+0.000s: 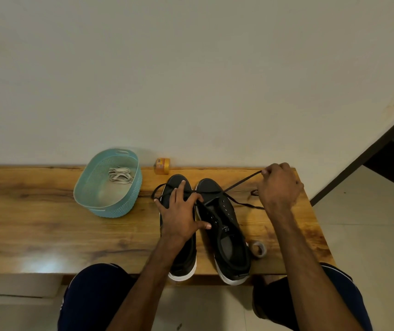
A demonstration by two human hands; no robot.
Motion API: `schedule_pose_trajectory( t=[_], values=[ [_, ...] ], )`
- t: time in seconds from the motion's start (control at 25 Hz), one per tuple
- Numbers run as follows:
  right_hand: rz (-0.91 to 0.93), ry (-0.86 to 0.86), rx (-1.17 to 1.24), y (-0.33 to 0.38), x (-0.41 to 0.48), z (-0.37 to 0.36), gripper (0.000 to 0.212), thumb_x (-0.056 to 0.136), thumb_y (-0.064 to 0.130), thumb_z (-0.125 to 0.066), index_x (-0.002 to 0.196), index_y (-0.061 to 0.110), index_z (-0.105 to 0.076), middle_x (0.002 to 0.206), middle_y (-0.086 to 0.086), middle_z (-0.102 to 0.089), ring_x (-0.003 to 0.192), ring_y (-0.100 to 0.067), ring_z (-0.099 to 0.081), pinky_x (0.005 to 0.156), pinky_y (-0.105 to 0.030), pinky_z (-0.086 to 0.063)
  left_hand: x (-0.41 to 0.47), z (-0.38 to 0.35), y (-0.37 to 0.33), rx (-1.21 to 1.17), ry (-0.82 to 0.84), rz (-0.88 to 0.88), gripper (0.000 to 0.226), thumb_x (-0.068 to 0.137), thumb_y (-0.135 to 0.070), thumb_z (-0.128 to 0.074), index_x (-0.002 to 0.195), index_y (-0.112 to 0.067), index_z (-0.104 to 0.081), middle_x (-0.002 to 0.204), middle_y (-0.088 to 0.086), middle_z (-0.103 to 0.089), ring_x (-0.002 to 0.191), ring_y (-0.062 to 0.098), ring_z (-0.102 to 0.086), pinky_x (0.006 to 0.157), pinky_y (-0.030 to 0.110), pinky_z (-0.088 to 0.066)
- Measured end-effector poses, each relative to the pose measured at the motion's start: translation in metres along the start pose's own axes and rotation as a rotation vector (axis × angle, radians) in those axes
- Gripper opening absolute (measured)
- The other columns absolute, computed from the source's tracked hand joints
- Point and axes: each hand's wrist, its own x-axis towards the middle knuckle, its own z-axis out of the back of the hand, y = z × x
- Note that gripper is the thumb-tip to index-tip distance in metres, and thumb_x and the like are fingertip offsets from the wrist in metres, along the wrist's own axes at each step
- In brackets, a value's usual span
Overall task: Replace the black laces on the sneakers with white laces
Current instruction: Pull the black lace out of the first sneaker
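Two black sneakers with white soles stand side by side on the wooden table (pixel 47 230), toes toward the wall. My left hand (pixel 181 216) rests flat with spread fingers on the left sneaker (pixel 183 261), its fingertips reaching the right sneaker (pixel 224 225). My right hand (pixel 279 187) pinches the black lace (pixel 239 183) and holds it taut, up and to the right of the right sneaker's eyelets. More black lace trails loosely on the table by both shoes. White laces (pixel 120 175) lie bundled in the blue basket (pixel 129 201).
A small orange box (pixel 162 166) stands against the wall behind the sneakers. A grey roll (pixel 259 248) lies by the right sneaker's heel. The table's right edge is close to my right forearm, with tiled floor beyond. My knees sit under the near edge.
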Motion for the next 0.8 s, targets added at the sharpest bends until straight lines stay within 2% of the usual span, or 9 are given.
schedule_pose_trajectory(
  t=[0.08, 0.12, 0.24, 0.32, 0.4, 0.48, 0.6, 0.68, 0.8],
  values=[
    [0.054, 0.022, -0.024, 0.001, -0.002, -0.002, 0.024, 0.097, 0.023, -0.057, 0.119, 0.016, -0.064, 0.124, -0.007, -0.058, 0.114, -0.028, -0.053, 0.095, -0.049, -0.041, 0.0, 0.0, -0.001, -0.007, -0.001, 0.001, 0.074, 0.064, -0.063, -0.079, 0.126, -0.044, -0.045, 0.165, -0.001, 0.006, 0.152, 0.026, -0.002, 0.11, 0.075, -0.001],
    [0.149, 0.088, -0.033, 0.006, -0.007, -0.005, 0.028, 0.097, 0.023, -0.058, 0.124, 0.02, -0.061, 0.133, -0.007, -0.053, 0.121, -0.028, -0.048, 0.097, -0.049, -0.04, 0.0, 0.0, -0.001, -0.016, -0.002, 0.002, 0.073, 0.063, -0.063, -0.08, 0.126, -0.044, -0.046, 0.165, -0.001, 0.006, 0.152, 0.026, -0.002, 0.11, 0.075, -0.002],
    [0.543, 0.444, -0.04, 0.035, -0.036, -0.024, 0.037, 0.096, 0.029, -0.06, 0.133, 0.03, -0.057, 0.153, 0.0, -0.035, 0.141, -0.025, -0.028, 0.111, -0.052, -0.028, 0.0, 0.0, -0.001, -0.02, 0.0, -0.002, 0.077, 0.064, -0.063, -0.079, 0.13, -0.043, -0.044, 0.165, 0.0, 0.006, 0.152, 0.026, -0.001, 0.111, 0.075, -0.003],
    [0.674, 0.596, -0.085, 0.052, -0.055, -0.035, 0.032, 0.097, 0.039, -0.056, 0.127, 0.029, -0.063, 0.153, 0.003, -0.036, 0.143, -0.022, -0.023, 0.115, -0.054, -0.02, 0.0, 0.0, -0.001, 0.002, 0.009, -0.001, 0.083, 0.066, -0.064, -0.077, 0.136, -0.041, -0.041, 0.165, 0.001, 0.007, 0.152, 0.025, -0.001, 0.111, 0.074, -0.003],
    [0.655, 0.541, -0.12, 0.055, -0.056, -0.038, 0.029, 0.096, 0.043, -0.056, 0.117, 0.028, -0.069, 0.145, 0.004, -0.043, 0.139, -0.021, -0.028, 0.115, -0.056, -0.018, 0.001, 0.002, -0.001, 0.015, 0.018, -0.001, 0.082, 0.066, -0.064, -0.077, 0.136, -0.041, -0.041, 0.165, 0.002, 0.008, 0.152, 0.026, 0.0, 0.11, 0.075, -0.002],
    [0.555, 0.354, -0.146, 0.044, -0.045, -0.031, 0.024, 0.094, 0.039, -0.06, 0.112, 0.026, -0.07, 0.136, 0.003, -0.049, 0.13, -0.022, -0.04, 0.112, -0.056, -0.025, 0.001, 0.004, -0.003, 0.002, 0.019, -0.001, 0.077, 0.065, -0.062, -0.079, 0.131, -0.042, -0.044, 0.165, 0.001, 0.007, 0.152, 0.027, 0.0, 0.109, 0.076, -0.002],
    [0.185, 0.049, 0.003, 0.017, -0.016, -0.01, 0.023, 0.096, 0.032, -0.058, 0.107, 0.016, -0.07, 0.124, -0.003, -0.056, 0.114, -0.025, -0.052, 0.101, -0.051, -0.038, 0.002, 0.004, -0.005, -0.032, 0.029, 0.009, 0.074, 0.064, -0.058, -0.082, 0.127, -0.042, -0.046, 0.165, 0.001, 0.007, 0.152, 0.028, -0.001, 0.11, 0.076, -0.002],
    [0.092, 0.033, 0.097, 0.01, -0.006, -0.002, 0.025, 0.099, 0.032, -0.055, 0.107, 0.013, -0.07, 0.119, -0.005, -0.059, 0.109, -0.026, -0.055, 0.095, -0.049, -0.044, 0.001, 0.005, -0.004, -0.049, 0.036, 0.005, 0.074, 0.064, -0.056, -0.083, 0.127, -0.041, -0.046, 0.165, 0.002, 0.008, 0.152, 0.028, -0.001, 0.111, 0.076, -0.002],
    [0.142, 0.196, 0.344, 0.021, -0.015, -0.002, 0.026, 0.1, 0.033, -0.055, 0.105, 0.012, -0.069, 0.104, -0.005, -0.068, 0.091, -0.022, -0.062, 0.08, -0.039, -0.051, 0.001, 0.007, -0.006, -0.023, 0.048, -0.001, 0.078, 0.069, -0.058, -0.079, 0.135, -0.04, -0.042, 0.165, 0.004, 0.004, 0.152, 0.028, -0.005, 0.111, 0.074, 0.0]
  ],
)
